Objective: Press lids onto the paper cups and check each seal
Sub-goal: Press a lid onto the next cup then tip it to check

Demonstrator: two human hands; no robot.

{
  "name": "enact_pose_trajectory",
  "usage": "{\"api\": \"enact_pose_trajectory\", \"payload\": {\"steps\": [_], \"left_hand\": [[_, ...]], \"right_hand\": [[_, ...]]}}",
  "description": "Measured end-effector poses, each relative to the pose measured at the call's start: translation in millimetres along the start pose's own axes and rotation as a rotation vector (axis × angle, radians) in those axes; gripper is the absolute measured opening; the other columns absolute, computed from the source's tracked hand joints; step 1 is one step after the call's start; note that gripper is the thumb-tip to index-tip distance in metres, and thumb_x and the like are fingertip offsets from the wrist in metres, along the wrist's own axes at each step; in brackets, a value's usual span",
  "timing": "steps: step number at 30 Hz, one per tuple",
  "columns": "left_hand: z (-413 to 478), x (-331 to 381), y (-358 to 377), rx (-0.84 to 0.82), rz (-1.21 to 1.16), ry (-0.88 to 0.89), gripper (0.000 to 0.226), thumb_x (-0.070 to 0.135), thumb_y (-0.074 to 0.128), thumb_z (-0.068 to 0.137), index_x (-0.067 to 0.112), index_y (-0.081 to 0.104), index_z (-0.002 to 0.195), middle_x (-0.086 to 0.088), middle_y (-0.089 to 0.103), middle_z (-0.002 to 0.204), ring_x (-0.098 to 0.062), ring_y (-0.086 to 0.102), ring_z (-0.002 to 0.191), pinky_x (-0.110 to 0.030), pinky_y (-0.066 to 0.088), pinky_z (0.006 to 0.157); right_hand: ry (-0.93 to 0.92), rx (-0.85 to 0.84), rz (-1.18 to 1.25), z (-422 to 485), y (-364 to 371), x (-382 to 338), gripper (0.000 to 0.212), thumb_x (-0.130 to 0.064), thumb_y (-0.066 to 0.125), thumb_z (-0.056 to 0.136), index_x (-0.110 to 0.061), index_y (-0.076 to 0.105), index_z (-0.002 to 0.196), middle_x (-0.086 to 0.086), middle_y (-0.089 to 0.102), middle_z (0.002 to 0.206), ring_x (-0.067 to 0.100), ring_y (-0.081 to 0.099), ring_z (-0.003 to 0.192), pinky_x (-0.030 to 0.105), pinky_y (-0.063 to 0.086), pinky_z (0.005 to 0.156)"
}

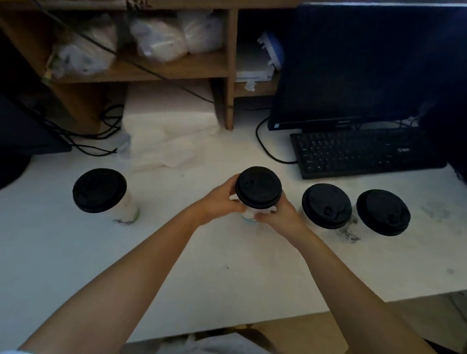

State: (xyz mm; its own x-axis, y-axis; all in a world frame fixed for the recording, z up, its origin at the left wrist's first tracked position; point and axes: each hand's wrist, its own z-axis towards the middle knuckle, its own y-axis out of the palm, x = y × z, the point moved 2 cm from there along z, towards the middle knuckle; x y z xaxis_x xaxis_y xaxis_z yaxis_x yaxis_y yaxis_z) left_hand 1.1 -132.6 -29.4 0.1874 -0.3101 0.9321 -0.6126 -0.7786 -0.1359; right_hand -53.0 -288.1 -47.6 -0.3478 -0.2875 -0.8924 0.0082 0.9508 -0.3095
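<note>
1. The print on the paper cups is too blurred to read: a green and dark mark sits low on the left cup [128, 211], a blue-green edge shows on the held cup [247, 215], and dark marks sit low on the third cup [348, 231]. A pale badge on the keyboard [365, 154] is also illegible
2. The held cup stands upright near the middle of the bench [221, 263], long axis vertical, its black lid [258, 187] facing up. Whether its foot touches the bench cannot be told
3. The left hand [220, 200] has its grip closed round the cup's nine o'clock side just under the lid, thumb up against the lid's rim
4. The right hand [279, 216] has its grip curled round the cup's four o'clock side, fingertips pressed to the wall below the lid
5. The left cup stands upright well apart at nine o'clock under the left lid [99, 190]
6. At three o'clock the third cup stands upright near the right hand under the third lid [326, 205]. The fourth lid [383, 212] is just beside it, hiding most of its own cup. The raised tabs on both lids point toward five o'clock
7. The keyboard lies at two o'clock with a dark monitor [356, 69] behind it. Clear plastic wrapping [169, 137] lies at eleven o'clock, and black cables [103, 136] run at ten o'clock
8. A wooden shelf [179, 66] at twelve o'clock holds white bags [158, 38]
</note>
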Motion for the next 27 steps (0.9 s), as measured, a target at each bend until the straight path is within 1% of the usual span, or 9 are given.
{"api": "enact_pose_trajectory", "payload": {"steps": [3, 5, 7, 9, 12, 15, 18, 22, 27], "left_hand": [[-1, 8, -1, 0.148, -0.112, -0.009, 0.053, -0.011, 0.049, 0.084, 0.012, 0.049, 0.131, -0.005, 0.057, 0.124, -0.015, 0.053, 0.113, -0.023, 0.048, 0.09], [-1, 17, 2, 0.324, -0.336, -0.03, 0.032, 0.001, 0.048, 0.091, 0.011, 0.058, 0.12, -0.007, 0.064, 0.113, -0.016, 0.059, 0.103, -0.017, 0.052, 0.078], [3, 25, 7, 0.455, -0.46, -0.059, 0.025, 0.017, 0.045, 0.095, 0.015, 0.061, 0.114, -0.004, 0.067, 0.105, -0.016, 0.061, 0.099, -0.019, 0.05, 0.078], [9, 32, 14, 0.52, -0.383, -0.063, 0.026, 0.033, 0.043, 0.096, 0.021, 0.062, 0.111, 0.003, 0.066, 0.104, -0.009, 0.06, 0.098, -0.02, 0.046, 0.082], [16, 38, 28, 0.58, -0.104, -0.024, 0.035, 0.04, 0.037, 0.097, 0.021, 0.062, 0.115, 0.008, 0.062, 0.103, -0.001, 0.055, 0.089, -0.016, 0.04, 0.074], [17, 34, 37, 0.664, 0.105, 0.05, 0.033, 0.028, 0.035, 0.1, 0.016, 0.059, 0.12, -0.001, 0.063, 0.114, -0.008, 0.053, 0.094, -0.02, 0.04, 0.08], [17, 30, 37, 0.701, 0.187, 0.09, 0.032, 0.023, 0.035, 0.1, 0.013, 0.058, 0.119, -0.004, 0.063, 0.115, -0.009, 0.053, 0.093, -0.019, 0.04, 0.08], [21, 29, 37, 0.719, 0.246, 0.109, 0.03, 0.021, 0.036, 0.099, 0.012, 0.059, 0.116, -0.006, 0.063, 0.112, -0.013, 0.055, 0.096, -0.021, 0.04, 0.081], [21, 31, 37, 0.692, 0.259, 0.106, 0.029, 0.02, 0.035, 0.099, 0.011, 0.058, 0.116, -0.008, 0.063, 0.112, -0.016, 0.056, 0.096, -0.025, 0.043, 0.083]], "right_hand": [[0.03, 0.142, 0.102, 0, -5, -3, 0.043, 0.002, 0.052, 0.087, -0.014, 0.051, 0.127, 0.005, 0.058, 0.124, 0.02, 0.054, 0.115, 0.031, 0.043, 0.094], [0.102, 0.245, 0.373, -2, -6, -10, 0.027, -0.007, 0.043, 0.094, -0.013, 0.059, 0.115, 0.007, 0.062, 0.117, 0.022, 0.057, 0.111, 0.035, 0.046, 0.097], [0.177, 0.272, 0.582, -1, -6, -20, 0.028, -0.023, 0.036, 0.1, -0.015, 0.062, 0.104, 0.006, 0.065, 0.108, 0.02, 0.059, 0.105, 0.034, 0.047, 0.095], [0.223, 0.271, 0.578, 2, -4, -28, 0.043, -0.044, 0.029, 0.1, -0.02, 0.065, 0.097, 0.002, 0.067, 0.102, 0.016, 0.059, 0.1, 0.033, 0.047, 0.093], [0.224, 0.287, 0.419, 6, 6, -35, 0.057, -0.058, 0.026, 0.095, -0.017, 0.058, 0.117, 0.002, 0.062, 0.11, 0.016, 0.058, 0.101, 0.03, 0.044, 0.084], [0.104, 0.377, 0.322, 9, 14, -37, 0.041, -0.049, 0.035, 0.097, -0.017, 0.054, 0.112, 0.004, 0.061, 0.104, 0.014, 0.058, 0.087, 0.027, 0.046, 0.073], [0.036, 0.407, 0.301, 10, 17, -35, 0.034, -0.04, 0.039, 0.099, -0.012, 0.053, 0.113, -0.001, 0.06, 0.095, 0.01, 0.058, 0.082, 0.021, 0.046, 0.067], [-0.011, 0.431, 0.282, 16, 19, -30, 0.017, -0.033, 0.042, 0.099, -0.018, 0.05, 0.102, -0.011, 0.055, 0.083, 0.0, 0.053, 0.074, 0.007, 0.043, 0.055], [-0.007, 0.426, 0.291, 14, 18, -34, 0.019, -0.032, 0.041, 0.099, -0.016, 0.05, 0.102, -0.007, 0.054, 0.084, 0.0, 0.053, 0.073, 0.003, 0.041, 0.052]]}}
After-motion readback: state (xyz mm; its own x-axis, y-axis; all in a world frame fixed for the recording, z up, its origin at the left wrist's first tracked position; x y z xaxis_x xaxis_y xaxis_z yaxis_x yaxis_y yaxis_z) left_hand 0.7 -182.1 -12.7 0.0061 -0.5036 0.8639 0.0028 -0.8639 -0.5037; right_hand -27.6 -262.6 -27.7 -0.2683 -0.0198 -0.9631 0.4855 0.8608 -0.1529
